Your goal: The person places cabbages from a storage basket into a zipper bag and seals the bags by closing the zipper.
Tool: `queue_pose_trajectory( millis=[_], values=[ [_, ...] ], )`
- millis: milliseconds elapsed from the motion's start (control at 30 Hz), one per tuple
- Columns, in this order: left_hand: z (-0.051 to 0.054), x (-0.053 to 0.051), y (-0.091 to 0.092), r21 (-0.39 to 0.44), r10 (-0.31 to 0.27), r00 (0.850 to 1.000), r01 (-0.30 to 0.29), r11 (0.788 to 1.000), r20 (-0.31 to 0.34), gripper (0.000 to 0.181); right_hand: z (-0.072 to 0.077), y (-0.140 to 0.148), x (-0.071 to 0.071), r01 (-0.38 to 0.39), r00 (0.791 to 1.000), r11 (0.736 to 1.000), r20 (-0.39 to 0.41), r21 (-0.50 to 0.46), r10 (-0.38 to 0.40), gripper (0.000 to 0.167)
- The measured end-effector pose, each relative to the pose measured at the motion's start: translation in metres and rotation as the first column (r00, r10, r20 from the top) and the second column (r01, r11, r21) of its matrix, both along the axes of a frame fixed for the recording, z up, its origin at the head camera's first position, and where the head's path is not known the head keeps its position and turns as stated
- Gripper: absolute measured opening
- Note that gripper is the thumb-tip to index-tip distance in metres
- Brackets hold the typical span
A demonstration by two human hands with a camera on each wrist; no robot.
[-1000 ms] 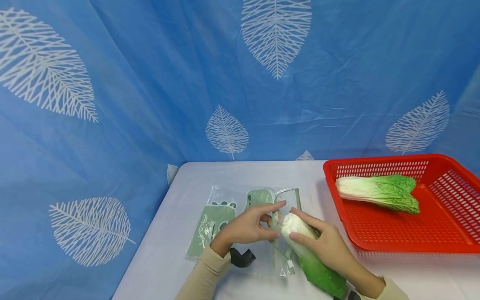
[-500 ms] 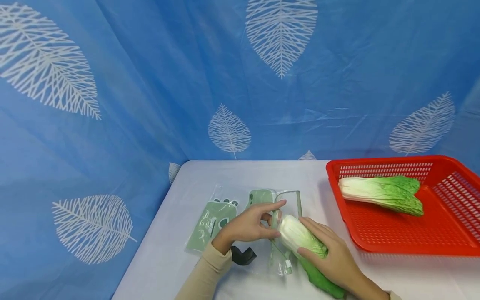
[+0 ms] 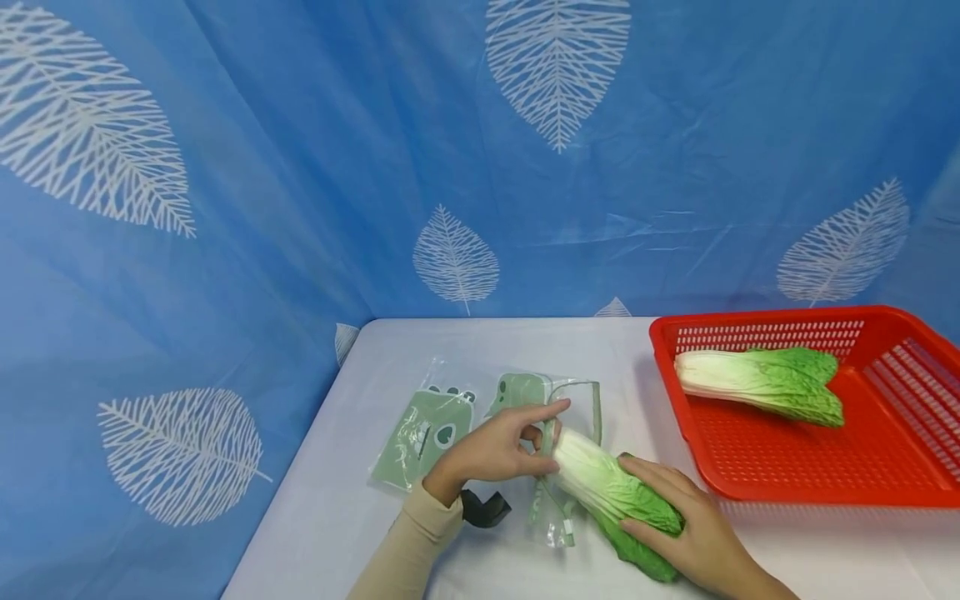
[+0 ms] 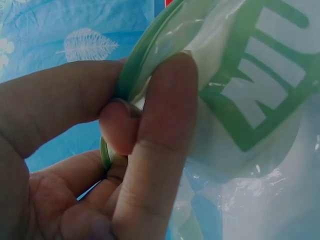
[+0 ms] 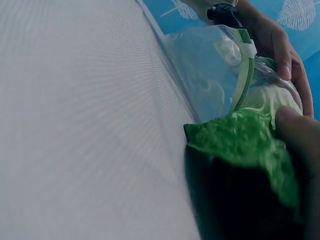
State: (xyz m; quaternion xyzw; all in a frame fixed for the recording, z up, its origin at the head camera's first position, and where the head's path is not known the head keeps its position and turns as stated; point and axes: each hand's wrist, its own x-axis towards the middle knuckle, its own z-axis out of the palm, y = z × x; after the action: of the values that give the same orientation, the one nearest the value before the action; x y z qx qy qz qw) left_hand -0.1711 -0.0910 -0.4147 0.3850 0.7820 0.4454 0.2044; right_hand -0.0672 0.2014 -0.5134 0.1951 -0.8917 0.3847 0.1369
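Note:
My left hand [image 3: 491, 450] pinches the green-edged mouth of a clear zip bag [image 3: 408, 433] with green cartoon prints, lying flat on the table. In the left wrist view, thumb and fingers hold the bag's rim [image 4: 142, 55] apart. A napa cabbage [image 3: 611, 492] lies slanted, gripped round its leafy end by my right hand [image 3: 693, 533]. Its white base points into the bag's mouth beside the left fingers. In the right wrist view, the cabbage's green leaves [image 5: 235, 135] are near, the white zip slider [image 5: 248, 49] beyond. How deep the base sits is partly hidden.
A red plastic basket [image 3: 678, 417] stands on the right of the white table [image 3: 322, 525], holding a second napa cabbage [image 3: 757, 383]. Blue leaf-patterned cloth [image 3: 337, 167] hangs behind and to the left. A black strap [image 3: 486, 508] shows by the left wrist.
My right hand has slid back from the cabbage's white base to its leafy end, and the cabbage has shifted left into the bag's mouth. The left hand has stayed nearly still on the rim.

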Motion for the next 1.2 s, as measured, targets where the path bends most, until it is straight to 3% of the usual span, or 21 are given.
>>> queue_pose_trajectory(
  millis=[200, 400, 633, 733, 933, 1100, 1200],
  values=[
    [0.001, -0.001, 0.001, 0.004, -0.003, 1.0, 0.003, 1.0, 0.005, 0.08, 0.002, 0.0, 0.0, 0.014, 1.0, 0.995, 0.015, -0.103, -0.013, 0.071],
    [0.002, 0.0, 0.0, 0.009, -0.003, 1.0, 0.003, 1.0, 0.012, 0.079, 0.014, -0.003, 0.005, 0.055, 0.998, 0.979, 0.041, -0.196, -0.048, 0.07],
    [0.003, -0.001, -0.001, 0.017, 0.005, 1.0, -0.006, 1.0, 0.018, 0.077, 0.024, -0.007, 0.006, 0.04, 0.997, 0.98, -0.057, -0.194, -0.052, 0.083],
    [0.003, -0.001, -0.002, 0.013, 0.003, 1.0, -0.003, 1.0, 0.012, 0.077, 0.023, -0.007, 0.005, 0.023, 0.993, 0.982, -0.112, -0.188, -0.045, 0.079],
    [0.004, 0.001, -0.001, 0.007, 0.0, 1.0, 0.0, 1.0, 0.005, 0.077, 0.023, -0.01, 0.007, 0.043, 0.991, 0.975, -0.111, -0.217, -0.069, 0.068],
    [0.008, 0.001, -0.004, -0.017, -0.016, 1.0, 0.016, 1.0, -0.002, 0.078, 0.031, -0.017, 0.011, 0.039, 0.982, 0.998, -0.183, -0.05, -0.048, 0.067],
    [0.011, 0.002, -0.005, -0.02, -0.032, 0.999, 0.032, 0.999, 0.009, 0.079, 0.037, -0.023, 0.013, 0.021, 0.976, 0.998, -0.215, 0.056, -0.009, 0.066]
  ],
)
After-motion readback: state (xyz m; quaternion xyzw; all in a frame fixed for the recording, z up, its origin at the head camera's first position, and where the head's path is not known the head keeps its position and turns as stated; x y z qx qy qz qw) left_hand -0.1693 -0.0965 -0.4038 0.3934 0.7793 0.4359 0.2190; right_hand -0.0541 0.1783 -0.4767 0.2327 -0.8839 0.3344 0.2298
